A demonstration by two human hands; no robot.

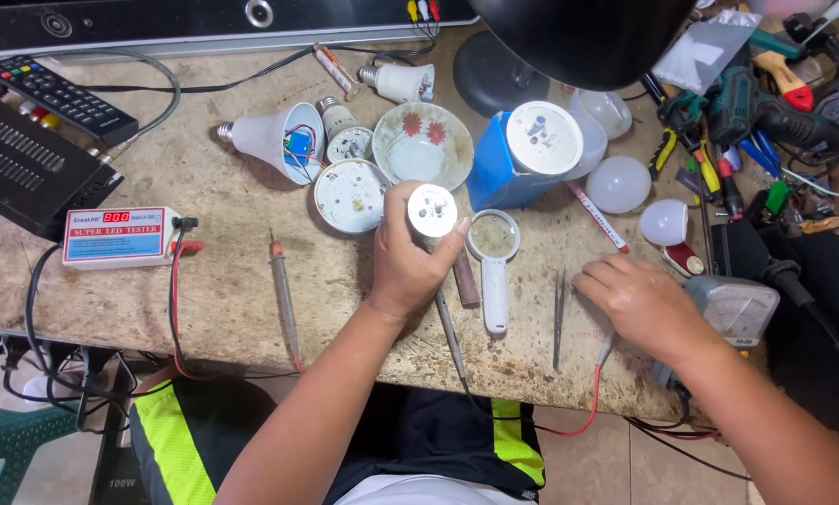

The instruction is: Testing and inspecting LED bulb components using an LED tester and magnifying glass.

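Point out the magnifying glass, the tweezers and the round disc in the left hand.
Magnifying glass (492, 236), head view, on the lens.
Tweezers (558, 313), head view, mid-shaft.
Round disc (432, 209), head view, on its white face, held by the left hand (408, 266).

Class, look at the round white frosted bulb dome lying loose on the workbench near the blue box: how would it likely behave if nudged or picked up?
The round white frosted bulb dome would probably roll at a nudge, since it is nearly spherical and rests on the flat stone-look benchtop. It looks like a thin hollow shell, so likely light. Its smooth surface may be slippery in the fingers.
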